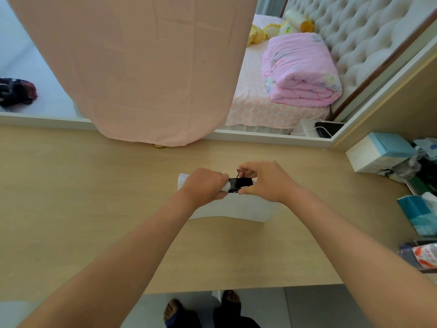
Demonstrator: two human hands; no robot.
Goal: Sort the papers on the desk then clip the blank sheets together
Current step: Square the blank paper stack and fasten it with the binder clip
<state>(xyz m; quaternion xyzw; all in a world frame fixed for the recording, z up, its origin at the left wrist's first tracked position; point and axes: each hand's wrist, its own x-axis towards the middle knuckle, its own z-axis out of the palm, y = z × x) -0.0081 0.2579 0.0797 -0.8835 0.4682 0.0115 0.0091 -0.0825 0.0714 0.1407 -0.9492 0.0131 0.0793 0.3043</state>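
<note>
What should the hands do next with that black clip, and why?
Probably push the clip fully onto the sheets and release it. The right hand pinches the clip at the sheets' far edge, and the left hand grips that edge beside it, so they look ready.

Legible text: none you can read. Red print on the plastic packet [425, 256] at the desk's [94, 197] right edge: too blurred.

A single head-worn wide-angle view looks forward and steeply down over the pale wooden tabletop [82, 197], close above it. Its edges bend, seemingly from lens distortion.
</note>
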